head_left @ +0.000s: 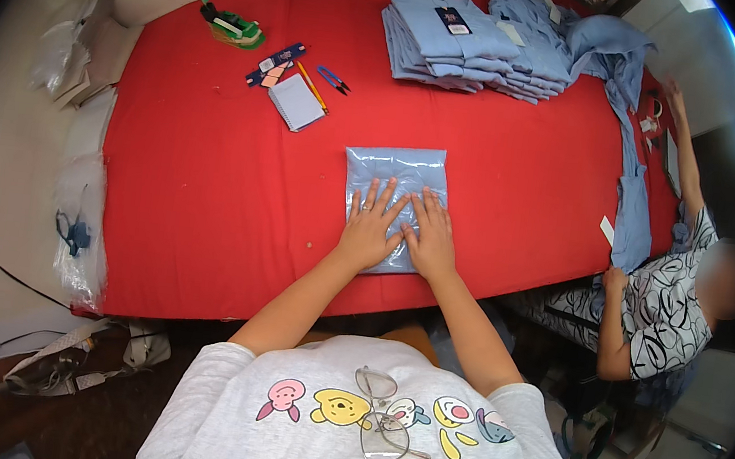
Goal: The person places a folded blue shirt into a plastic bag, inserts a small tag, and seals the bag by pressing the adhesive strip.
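In front of me on the red-covered table (pixel 210 175) lies a folded light blue garment in a clear plastic bag (pixel 398 162). My left hand (pixel 371 228) rests flat on the left part of the bag, fingers spread and pointing away from me. Beside it, my right hand (pixel 430 235) lies flat on the right part, its fingers apart too. The thumbs come close together over the middle of the bag. Neither hand grips anything; part of the bag is hidden under them.
Stacked folded blue shirts (pixel 443 43) with a dark tag stand at the back. A notepad (pixel 296 103), a pencil (pixel 313 87), blue thread snips (pixel 334 80) and a green tape dispenser (pixel 231 26) lie back left. On the right a co-worker (pixel 671 309) handles a blue garment (pixel 633 219).
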A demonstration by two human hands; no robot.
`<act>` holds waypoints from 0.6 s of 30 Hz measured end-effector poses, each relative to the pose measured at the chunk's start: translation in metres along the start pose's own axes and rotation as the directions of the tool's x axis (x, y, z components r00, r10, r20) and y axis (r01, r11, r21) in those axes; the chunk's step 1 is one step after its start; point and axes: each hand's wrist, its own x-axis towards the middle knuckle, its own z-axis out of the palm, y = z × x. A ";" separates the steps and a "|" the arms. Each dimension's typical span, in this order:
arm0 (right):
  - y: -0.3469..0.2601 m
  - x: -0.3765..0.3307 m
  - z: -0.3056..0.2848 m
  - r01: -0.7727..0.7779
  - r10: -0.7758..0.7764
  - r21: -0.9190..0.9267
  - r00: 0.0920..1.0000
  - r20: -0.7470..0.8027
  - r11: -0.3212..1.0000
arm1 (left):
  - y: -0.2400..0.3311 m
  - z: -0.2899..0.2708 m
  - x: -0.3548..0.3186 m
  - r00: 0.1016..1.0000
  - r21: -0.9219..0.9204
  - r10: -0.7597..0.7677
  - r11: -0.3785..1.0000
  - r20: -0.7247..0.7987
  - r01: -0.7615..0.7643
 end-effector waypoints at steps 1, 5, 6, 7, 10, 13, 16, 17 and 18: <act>0.002 0.007 -0.006 -0.022 0.020 0.059 0.999 0.029 0.998 | -0.003 -0.009 0.002 0.996 -0.086 -0.035 0.995 0.085 0.042; 0.023 0.008 -0.002 -0.235 0.377 0.457 0.892 -0.248 0.858 | -0.003 -0.023 -0.023 0.910 -0.486 -0.396 0.824 -0.124 0.292; 0.028 0.011 0.002 -0.294 0.479 0.571 0.854 -0.203 0.767 | -0.012 -0.014 -0.031 0.864 -0.545 -0.484 0.766 -0.139 0.341; 0.033 0.015 0.004 -0.348 0.571 0.669 0.809 -0.140 0.657 | -0.014 -0.008 -0.038 0.844 -0.626 -0.524 0.698 -0.113 0.349; 0.048 0.031 -0.007 -0.515 0.604 0.671 0.788 0.125 0.533 | -0.020 0.006 -0.046 0.781 -0.783 -0.623 0.506 -0.042 0.361; 0.054 0.044 -0.032 -0.632 0.492 0.715 0.744 0.453 0.298 | -0.027 -0.001 -0.035 0.713 -0.855 -0.695 0.312 0.092 0.415; 0.057 0.040 -0.045 -0.710 0.412 0.648 0.696 0.588 0.276 | -0.007 -0.037 -0.015 0.673 -0.882 -0.674 0.066 0.304 0.466; 0.056 0.042 -0.048 -0.741 0.391 0.614 0.668 0.634 0.272 | 0.002 -0.044 -0.010 0.655 -0.885 -0.699 0.070 0.286 0.461; 0.049 0.047 -0.057 -0.748 0.377 0.647 0.646 0.663 0.144 | 0.009 -0.054 -0.003 0.637 -0.889 -0.723 0.071 0.266 0.452</act>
